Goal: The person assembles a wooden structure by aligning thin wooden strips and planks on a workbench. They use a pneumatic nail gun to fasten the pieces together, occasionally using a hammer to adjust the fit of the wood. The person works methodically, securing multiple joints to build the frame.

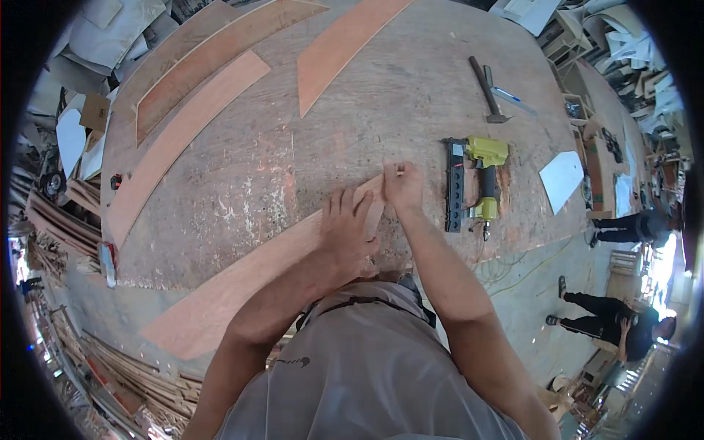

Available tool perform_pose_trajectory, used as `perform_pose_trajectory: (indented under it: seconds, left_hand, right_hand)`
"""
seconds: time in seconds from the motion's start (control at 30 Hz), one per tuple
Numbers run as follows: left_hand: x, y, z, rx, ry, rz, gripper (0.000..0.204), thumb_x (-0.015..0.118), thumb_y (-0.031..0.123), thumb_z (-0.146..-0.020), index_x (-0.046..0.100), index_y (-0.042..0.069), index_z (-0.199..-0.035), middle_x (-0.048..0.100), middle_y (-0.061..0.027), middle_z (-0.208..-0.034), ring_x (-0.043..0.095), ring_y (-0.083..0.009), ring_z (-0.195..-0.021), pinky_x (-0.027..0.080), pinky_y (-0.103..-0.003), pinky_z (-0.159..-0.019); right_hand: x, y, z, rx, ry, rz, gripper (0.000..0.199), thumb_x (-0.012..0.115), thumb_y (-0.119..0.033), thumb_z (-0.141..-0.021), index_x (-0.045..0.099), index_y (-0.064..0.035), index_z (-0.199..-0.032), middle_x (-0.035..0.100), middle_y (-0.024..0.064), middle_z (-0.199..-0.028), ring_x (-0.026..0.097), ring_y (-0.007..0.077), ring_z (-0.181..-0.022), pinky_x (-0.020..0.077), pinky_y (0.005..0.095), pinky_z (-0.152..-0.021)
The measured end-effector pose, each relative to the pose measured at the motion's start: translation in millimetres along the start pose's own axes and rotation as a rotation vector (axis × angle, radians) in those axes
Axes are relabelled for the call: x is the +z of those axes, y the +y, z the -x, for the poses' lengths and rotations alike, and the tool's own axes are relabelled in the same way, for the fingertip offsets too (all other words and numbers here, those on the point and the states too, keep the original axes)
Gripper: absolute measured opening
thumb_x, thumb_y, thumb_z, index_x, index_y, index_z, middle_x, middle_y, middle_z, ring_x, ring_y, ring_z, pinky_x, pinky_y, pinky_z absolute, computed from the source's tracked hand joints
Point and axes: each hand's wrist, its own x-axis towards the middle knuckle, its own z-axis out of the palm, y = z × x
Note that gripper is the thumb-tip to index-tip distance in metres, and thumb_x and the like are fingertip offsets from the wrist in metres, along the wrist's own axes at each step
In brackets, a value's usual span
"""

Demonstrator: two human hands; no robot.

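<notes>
- Far-L edge of tabletop [352, 139]: small red-and-black item [116, 181], too small to tell its kind.
- Just R of it: long pinkish wood strip [180, 128], flat, one end near, the other far (its bend may be partly the lens).
- Beyond it, far L: narrow wood panel w/ a raised rim [191, 70].
- L of centre, near side: long wood board [268, 257], set diagonally; near-L end sticks out past tabletop edge over the floor [513, 293], far-R end lies on tabletop btwn the hands.
- L hand [348, 220]: palm down on that board close to its far-R end, fingers spread, thumb apart; pressing on it, not wrapped round.
- Far centre: another wood piece [341, 55] w/ a pointed near end, flat, well apart from both hands.
- R hand [402, 187]: at the board's far-R tip, fingers curled in; can't tell if they grip the edge or some small thing.
- Just R of R hand: green-and-black nail gun [485, 180], on its side.
- Far R: hammer [486, 92], w/ blue pen [506, 94] beside it.
- R edge: white angular sheet [562, 181].
- Past tabletop, R: two people in dark clothes, one standing nearer.
</notes>
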Motion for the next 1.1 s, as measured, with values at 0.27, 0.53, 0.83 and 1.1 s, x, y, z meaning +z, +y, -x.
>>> perform_pose_trajectory:
  seconds: [0.27, 0.53, 0.83, 1.1]
  left_hand:
    - [1, 3, -7, 0.001, 0.008, 0.038, 0.095, 0.081, 0.037, -0.061, 0.039, 0.009, -0.142, 0.033, -0.0237, -0.14, 0.037, -0.0438, -0.124, 0.032, -0.056, -0.103]
    - [-1, 2, -18, 0.001, -0.035, 0.035, 0.097, 0.082, 0.038, -0.061, 0.038, 0.006, -0.142, 0.033, -0.0269, -0.139, 0.037, -0.0448, -0.122, 0.032, -0.054, -0.102]
    - [-1, 2, -20, -0.01, -0.069, 0.106, 0.103, 0.088, 0.026, -0.054, 0.038, 0.005, -0.141, 0.032, -0.0294, -0.139, 0.039, -0.0464, -0.122, 0.034, -0.055, -0.1]
    - [-8, 3, -22, 0.007, -0.073, 0.117, 0.103, 0.089, 0.026, -0.052, 0.039, 0.003, -0.139, 0.035, -0.0293, -0.136, 0.041, -0.0473, -0.12, 0.035, -0.058, -0.097]
  right_hand:
    - [-6, 24, 26, 0.196, -0.219, -0.896, 0.036, 0.068, -0.012, -0.09, 0.054, 0.0009, -0.12, 0.066, 0.0074, -0.086, 0.062, 0.0114, -0.072, 0.0542, 0.0275, -0.061]
    - [-7, 19, 25, 0.189, -0.232, -0.959, 0.037, 0.073, -0.012, -0.085, 0.057, -0.0029, -0.118, 0.064, 0.0048, -0.085, 0.06, 0.0097, -0.077, 0.0511, 0.025, -0.069]
    - [-8, 22, 25, 0.071, -0.18, -0.894, 0.031, 0.072, -0.005, -0.086, 0.058, -0.002, -0.113, 0.063, 0.0038, -0.092, 0.06, 0.0078, -0.083, 0.0531, 0.022, -0.071]
    - [-8, 26, 25, 0.058, -0.202, -0.946, 0.031, 0.072, -0.001, -0.084, 0.056, -0.0003, -0.111, 0.058, 0.0039, -0.092, 0.058, 0.0075, -0.08, 0.0525, 0.0222, -0.069]
